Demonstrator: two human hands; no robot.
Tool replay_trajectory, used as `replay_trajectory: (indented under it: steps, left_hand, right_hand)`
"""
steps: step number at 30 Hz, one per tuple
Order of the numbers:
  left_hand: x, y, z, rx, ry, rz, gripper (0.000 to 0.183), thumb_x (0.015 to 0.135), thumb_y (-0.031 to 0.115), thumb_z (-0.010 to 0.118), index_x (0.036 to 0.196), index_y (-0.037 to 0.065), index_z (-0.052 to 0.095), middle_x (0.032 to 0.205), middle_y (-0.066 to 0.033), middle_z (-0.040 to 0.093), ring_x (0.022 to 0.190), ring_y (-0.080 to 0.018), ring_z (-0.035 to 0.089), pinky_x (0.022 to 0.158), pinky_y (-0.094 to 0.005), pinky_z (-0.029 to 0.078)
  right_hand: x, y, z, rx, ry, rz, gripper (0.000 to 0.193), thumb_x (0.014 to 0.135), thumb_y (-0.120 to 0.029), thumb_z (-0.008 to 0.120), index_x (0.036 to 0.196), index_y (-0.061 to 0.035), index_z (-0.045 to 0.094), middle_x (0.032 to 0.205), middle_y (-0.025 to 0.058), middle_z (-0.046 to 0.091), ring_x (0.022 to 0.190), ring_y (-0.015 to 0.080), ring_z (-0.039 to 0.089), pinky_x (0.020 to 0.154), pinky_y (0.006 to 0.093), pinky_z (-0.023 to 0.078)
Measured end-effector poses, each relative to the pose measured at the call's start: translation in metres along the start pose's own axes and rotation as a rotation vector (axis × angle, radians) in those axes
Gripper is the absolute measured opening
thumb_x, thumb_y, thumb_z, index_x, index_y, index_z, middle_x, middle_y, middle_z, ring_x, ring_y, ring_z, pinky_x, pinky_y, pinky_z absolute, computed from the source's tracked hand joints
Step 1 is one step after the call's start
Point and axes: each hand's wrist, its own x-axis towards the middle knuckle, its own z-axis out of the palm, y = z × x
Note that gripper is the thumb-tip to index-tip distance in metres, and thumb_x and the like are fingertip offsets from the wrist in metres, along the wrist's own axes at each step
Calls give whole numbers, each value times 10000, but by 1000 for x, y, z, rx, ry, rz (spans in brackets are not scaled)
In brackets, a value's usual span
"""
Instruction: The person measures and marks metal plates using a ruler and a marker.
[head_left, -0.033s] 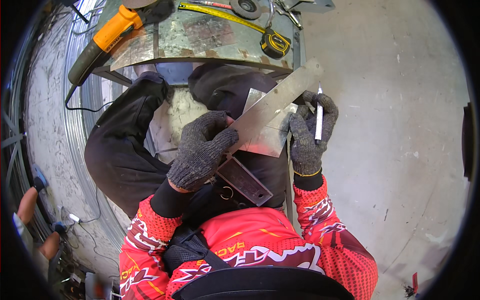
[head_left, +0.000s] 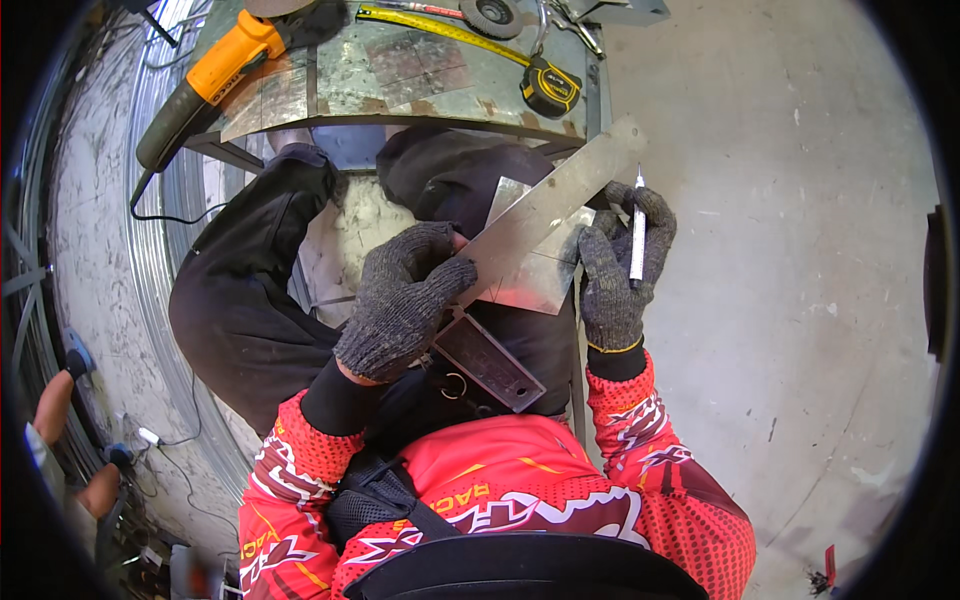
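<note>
My left hand point(head_left: 405, 300), in a dark grey knit glove, is closed on a try square point(head_left: 555, 205) near the corner where blade and stock meet. The wide steel blade slants up to the right, and the dark stock point(head_left: 488, 362) points down toward my lap. Under the blade lies a shiny piece of sheet metal point(head_left: 540, 278), its right edge by my right fingers. In my gloved right hand point(head_left: 615, 290) is a slim white pen-like marker point(head_left: 638, 240) with a thin tip pointing up. Whether those fingers also grip the sheet is hidden.
Ahead of my knees a metal-topped table point(head_left: 340, 95) carries an orange angle grinder point(head_left: 235, 60), a yellow tape measure point(head_left: 550, 88), an abrasive disc point(head_left: 490, 15) and pliers-like tools. Metal profiles point(head_left: 150, 220) lie along the left. Another person's legs point(head_left: 55, 410) show at the far left.
</note>
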Motion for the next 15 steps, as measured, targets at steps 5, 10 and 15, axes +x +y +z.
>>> replay_trajectory:
  steps: [5,10,15]
  left_hand:
    - [1,-2,-2,40,-14,10,212,954,118,717,1122,-11,698,937,-43,723,843,-90,642,746,-275,532]
    - [0,-3,-2,14,5,-17,235,944,127,728,1128,-16,698,939,-55,724,846,-105,649,756,-283,536]
    - [1,-6,-2,21,14,-12,247,937,130,731,1130,-21,699,940,-66,727,859,-114,658,771,-290,543]
  right_hand:
    - [0,1,0,9,14,3,649,766,163,622,1347,-101,504,1236,84,525,1002,147,546,803,278,518]
    - [0,-2,2,53,15,28,632,770,151,641,1337,-97,510,1238,80,522,1007,149,555,787,276,522]
    - [0,-4,3,34,1,24,619,775,151,648,1327,-94,512,1238,81,517,968,142,551,774,279,525]
